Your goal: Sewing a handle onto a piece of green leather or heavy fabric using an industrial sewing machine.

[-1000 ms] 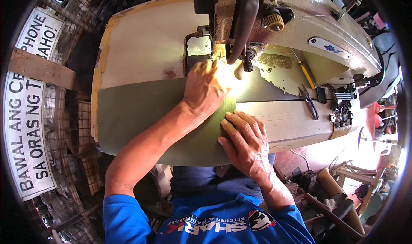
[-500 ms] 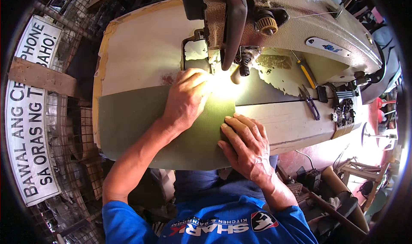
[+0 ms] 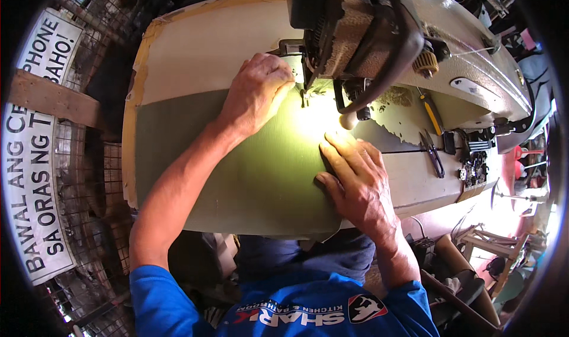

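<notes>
A large green ribbed sheet of fabric [image 3: 261,177] lies across the table of a sewing machine [image 3: 355,35], its far edge by the lit needle area [image 3: 306,94]. My left hand [image 3: 258,91] is at that far edge, left of the needle. Its fingers are curled and pinched on the sheet; the fingertips are partly hidden. My right hand [image 3: 358,180] rests flat on the sheet's right side, nearer to me, with fingers stretched out toward the machine. Glare from the lamp washes out the fabric between the hands.
Right of the machine's needle lie a yellow-and-black-handled tool [image 3: 432,115], thread snips [image 3: 434,154] and a cluster of small metal parts [image 3: 472,172]. A wire mesh wall with a white sign [image 3: 38,177] and a wooden slat [image 3: 53,97] stands at the left.
The green sheet and both hands have moved away from me, toward the far side of the machine. The view has also shifted, so the machine head appears farther right.
</notes>
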A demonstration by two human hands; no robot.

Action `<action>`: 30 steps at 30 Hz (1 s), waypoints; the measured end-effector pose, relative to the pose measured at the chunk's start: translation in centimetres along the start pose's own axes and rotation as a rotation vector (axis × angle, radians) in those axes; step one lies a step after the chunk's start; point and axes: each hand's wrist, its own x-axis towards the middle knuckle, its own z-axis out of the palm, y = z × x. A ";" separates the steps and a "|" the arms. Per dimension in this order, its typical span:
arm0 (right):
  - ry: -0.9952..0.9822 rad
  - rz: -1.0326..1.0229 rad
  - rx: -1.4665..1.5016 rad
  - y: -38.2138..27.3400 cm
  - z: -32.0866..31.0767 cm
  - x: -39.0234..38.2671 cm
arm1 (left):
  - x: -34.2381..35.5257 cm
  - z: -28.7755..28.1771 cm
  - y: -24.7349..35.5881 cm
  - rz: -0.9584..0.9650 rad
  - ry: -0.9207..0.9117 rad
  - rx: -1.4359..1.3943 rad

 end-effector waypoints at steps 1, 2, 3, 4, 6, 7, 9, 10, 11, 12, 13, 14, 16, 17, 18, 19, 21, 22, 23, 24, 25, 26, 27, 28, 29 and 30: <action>-0.004 -0.006 0.000 0.2 0.1 0.5 | 0.2 0.0 -0.4 0.011 0.000 0.028; -0.029 0.005 0.011 0.4 0.1 0.9 | 0.5 0.1 -1.0 0.003 -0.012 0.034; -0.053 0.014 0.023 0.5 0.1 1.2 | 0.7 0.2 -1.3 0.001 -0.009 0.031; -0.065 0.013 0.002 0.8 0.2 1.4 | 1.0 0.1 -1.5 -0.032 0.005 0.010; -0.056 0.016 -0.005 1.1 0.5 1.7 | 1.1 -0.3 -1.5 -0.068 0.019 -0.011; -0.044 0.018 -0.009 1.1 0.6 1.7 | 1.0 -0.8 -1.4 -0.072 0.040 0.017; -0.042 0.022 -0.017 1.2 0.7 1.5 | 0.4 -2.0 -0.8 -0.074 0.059 0.041; -0.021 0.028 -0.006 1.4 0.6 1.4 | -0.4 -3.0 -0.2 -0.095 -0.050 0.016; 0.002 0.032 0.005 1.5 0.7 1.4 | -1.4 -3.9 0.3 -0.116 -0.158 -0.006; 0.003 0.033 0.007 1.5 0.8 1.4 | -2.5 -4.7 0.8 -0.115 -0.160 -0.006; 0.012 0.034 0.011 1.6 0.8 1.4 | -3.7 -5.5 1.3 -0.120 -0.238 0.116; 0.018 0.033 0.015 1.6 1.0 1.5 | -4.8 -6.3 1.4 -0.129 -0.315 0.239; 0.043 -0.003 0.005 1.5 0.8 1.6 | -6.5 -7.8 1.4 -0.186 -0.363 0.318; 0.058 -0.030 -0.009 1.7 0.8 1.7 | -7.2 -8.1 0.8 -0.244 -0.417 0.383; 0.059 -0.035 -0.004 1.9 0.6 1.9 | -7.7 -8.7 0.0 -0.309 -0.478 0.397; 0.017 -0.048 -0.008 2.0 0.3 2.1 | -8.0 -9.2 -0.6 -0.314 -0.478 0.402; -0.029 -0.057 -0.021 2.3 0.1 2.5 | -8.2 -9.2 -1.8 -0.309 -0.464 0.420; -0.049 -0.060 -0.041 2.3 0.1 2.8 | -8.2 -9.2 -2.3 -0.307 -0.466 0.428; -0.071 -0.064 -0.060 2.5 0.2 3.0 | -8.2 -9.2 -2.6 -0.310 -0.465 0.426; -0.073 -0.066 -0.061 2.5 0.3 3.4 | -8.2 -9.2 -3.0 -0.308 -0.460 0.426; -0.062 -0.101 -0.083 2.5 0.4 3.7 | -8.2 -9.2 -3.2 -0.305 -0.455 0.426; -0.050 -0.133 -0.109 2.6 0.4 3.9 | -8.1 -9.1 -3.4 -0.302 -0.452 0.418; -0.051 -0.132 -0.112 2.6 0.5 3.9 | -7.9 -9.1 -3.5 -0.301 -0.451 0.415; -0.020 -0.092 -0.086 2.8 0.7 3.8 | -7.8 -9.1 -3.6 -0.301 -0.451 0.416; 0.008 -0.053 -0.058 2.9 0.9 3.7 | -7.7 -9.1 -3.6 -0.302 -0.454 0.418; 0.006 -0.051 -0.057 2.9 0.9 3.8 | -7.7 -9.1 -3.7 -0.302 -0.456 0.416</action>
